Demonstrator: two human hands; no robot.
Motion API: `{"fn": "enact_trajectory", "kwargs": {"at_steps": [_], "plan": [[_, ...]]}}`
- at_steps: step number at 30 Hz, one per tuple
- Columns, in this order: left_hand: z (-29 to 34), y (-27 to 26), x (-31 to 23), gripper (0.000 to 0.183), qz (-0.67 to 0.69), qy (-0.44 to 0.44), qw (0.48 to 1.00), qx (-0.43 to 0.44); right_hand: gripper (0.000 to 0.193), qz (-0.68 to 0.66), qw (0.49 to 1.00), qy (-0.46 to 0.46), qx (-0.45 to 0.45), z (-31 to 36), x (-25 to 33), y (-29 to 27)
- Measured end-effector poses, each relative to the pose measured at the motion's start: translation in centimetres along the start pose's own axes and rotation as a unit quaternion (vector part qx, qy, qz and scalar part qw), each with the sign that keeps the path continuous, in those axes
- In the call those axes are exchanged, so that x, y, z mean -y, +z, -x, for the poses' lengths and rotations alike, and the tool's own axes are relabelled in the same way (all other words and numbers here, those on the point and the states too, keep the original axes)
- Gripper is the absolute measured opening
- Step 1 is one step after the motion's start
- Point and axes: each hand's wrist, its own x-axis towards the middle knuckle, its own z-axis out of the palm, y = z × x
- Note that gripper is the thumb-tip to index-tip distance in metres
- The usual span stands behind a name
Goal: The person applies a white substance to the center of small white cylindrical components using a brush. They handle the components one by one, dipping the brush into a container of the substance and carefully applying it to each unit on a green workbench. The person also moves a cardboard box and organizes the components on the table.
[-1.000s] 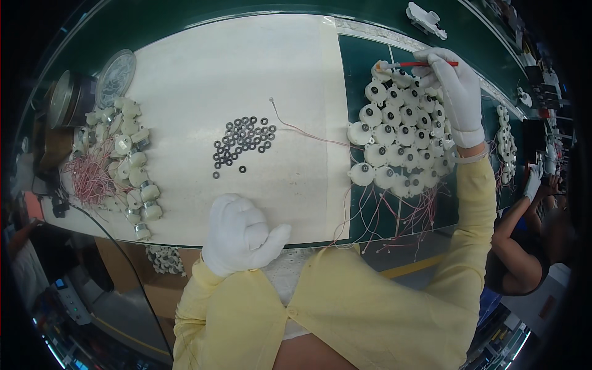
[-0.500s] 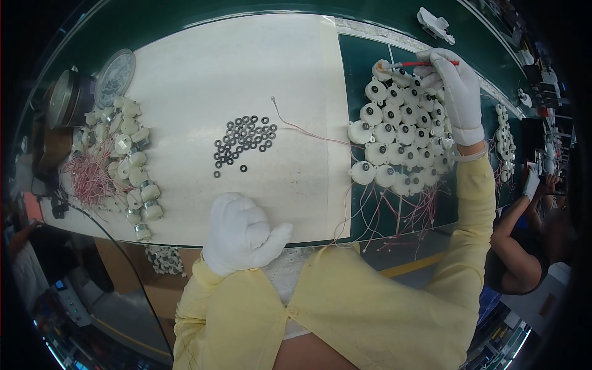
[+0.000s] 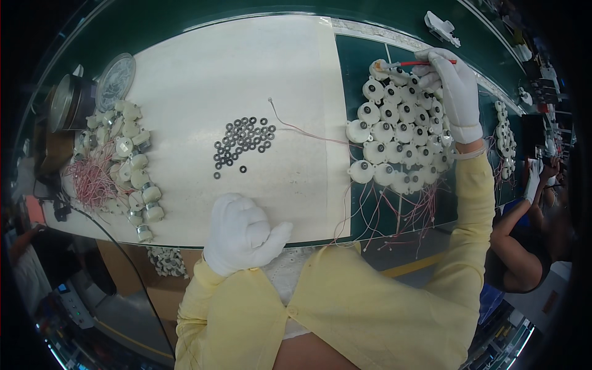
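My right hand (image 3: pixel 454 92), in a white glove, pinches a thin brush (image 3: pixel 425 63) with a red handle. The brush tip touches the top white round motor (image 3: pixel 378 69), which has an orange-brown smear on its face. Below it, many white motors (image 3: pixel 406 132) with dark centres stand packed together at the right. Their thin red and white wires (image 3: pixel 394 213) hang over the front edge. My left hand (image 3: pixel 243 234), also gloved, rests at the table's front edge with fingers curled in and thumb out; nothing shows in it. Beyond it lie small black rings (image 3: pixel 246 135).
More white motors (image 3: pixel 137 163) with tangled pink wires are heaped at the left. Behind them stand a round tin (image 3: pixel 65 102) and a clear patterned disc (image 3: pixel 116 82). A white plastic part (image 3: pixel 442 28) lies far right. Another person's arm (image 3: pixel 515 240) is at the right.
The view has shifted very slightly. My right hand keeps the brush at the same motor, and my left hand has stayed in place.
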Motion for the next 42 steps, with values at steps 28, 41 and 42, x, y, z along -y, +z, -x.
{"fn": "enact_trajectory", "kwargs": {"at_steps": [28,41,42], "plan": [[0.2,0.0,0.1,0.023,-0.031,0.063,0.998,0.001,0.03,-0.009,1.0,-0.018,-0.011,0.0,0.8,0.4],[0.2,0.0,-0.2,0.024,-0.054,0.073,0.996,0.006,0.031,0.015,0.999,-0.009,-0.051,1.5,0.5,-1.4],[0.2,0.1,-0.2,0.024,-0.043,0.062,0.997,0.006,0.031,0.021,0.998,-0.017,-0.064,1.6,0.4,-1.7]]}}
